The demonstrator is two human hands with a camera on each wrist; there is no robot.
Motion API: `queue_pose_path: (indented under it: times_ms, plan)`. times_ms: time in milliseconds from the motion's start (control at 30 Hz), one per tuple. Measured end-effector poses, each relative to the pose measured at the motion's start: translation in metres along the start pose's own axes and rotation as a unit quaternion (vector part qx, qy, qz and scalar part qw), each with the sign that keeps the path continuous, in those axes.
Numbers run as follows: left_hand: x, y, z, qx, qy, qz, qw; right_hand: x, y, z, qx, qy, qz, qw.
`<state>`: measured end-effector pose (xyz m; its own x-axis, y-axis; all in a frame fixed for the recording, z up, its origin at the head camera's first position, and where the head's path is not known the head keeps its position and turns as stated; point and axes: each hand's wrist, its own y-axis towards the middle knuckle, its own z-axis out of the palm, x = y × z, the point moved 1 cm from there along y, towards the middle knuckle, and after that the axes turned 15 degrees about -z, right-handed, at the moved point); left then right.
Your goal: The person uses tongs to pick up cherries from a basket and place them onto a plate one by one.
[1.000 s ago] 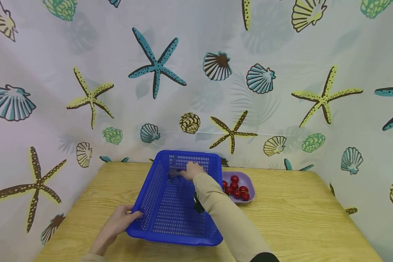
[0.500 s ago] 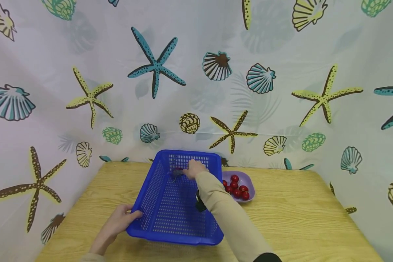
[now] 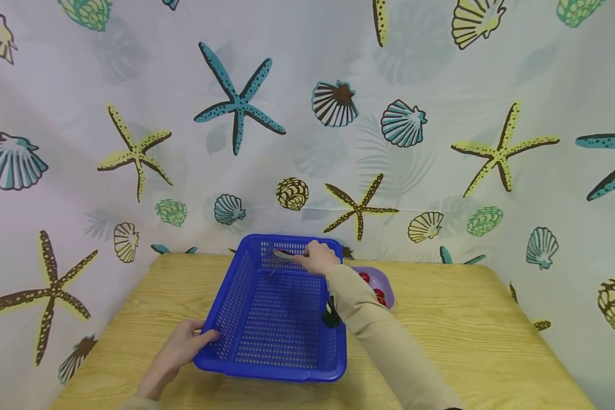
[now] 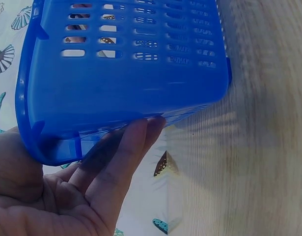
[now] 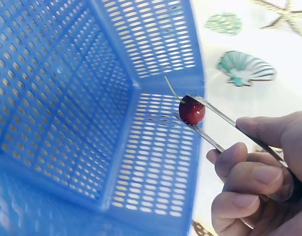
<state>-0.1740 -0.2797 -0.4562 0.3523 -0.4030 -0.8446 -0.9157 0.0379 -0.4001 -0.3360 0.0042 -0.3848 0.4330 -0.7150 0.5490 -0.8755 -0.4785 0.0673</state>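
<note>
A blue perforated plastic basket [image 3: 266, 373] stands on the table. At its near left corner my left hand [image 3: 183, 344] grips the rim, thumb inside; in the left wrist view the fingers [image 4: 126, 152] lie against the basket's outside wall. My right hand [image 3: 319, 259] is over the far part of the basket and holds metal tongs [image 5: 209, 108]. Between the tongs' tips a dark red cherry [image 5: 191, 110] with a green stem is pinched, above the basket's interior. In the head view the cherry is mostly hidden behind the tongs [image 3: 283, 256].
Right of the basket, a light purple dish [image 3: 388, 287] holds several red cherries [image 3: 379, 294], partly covered by my right sleeve [image 3: 371, 319]. A small black object [image 3: 331, 316] hangs by the right wrist. A curtain [image 3: 307, 142] printed with shells and starfish surrounds the wooden table [image 3: 466, 330].
My right hand has lifted the tongs and moved to the right, with the cherry rising off the basket's floor. The sleeve covers more of the purple dish. The left hand stays at the rim.
</note>
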Motion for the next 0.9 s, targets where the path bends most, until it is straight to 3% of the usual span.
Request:
queue_pose_path:
  times_ms: [167,367,667,900]
  plan:
    - [0.002,0.002,0.000,-0.001,-0.002,-0.003,1.0000,-0.013,-0.030,-0.023,-0.019,0.040,-0.053,0.998]
    - [0.002,0.002,0.000,-0.006,-0.004,-0.007,1.0000,-0.040,-0.073,-0.047,-0.064,0.086,-0.081,0.991]
    - [0.002,0.002,0.000,-0.007,-0.006,-0.013,0.9999,-0.092,-0.148,-0.065,-0.142,0.141,-0.018,0.980]
    - [0.005,0.002,-0.001,0.005,-0.009,-0.011,0.9999,-0.127,-0.201,-0.059,-0.136,0.166,0.017,0.977]
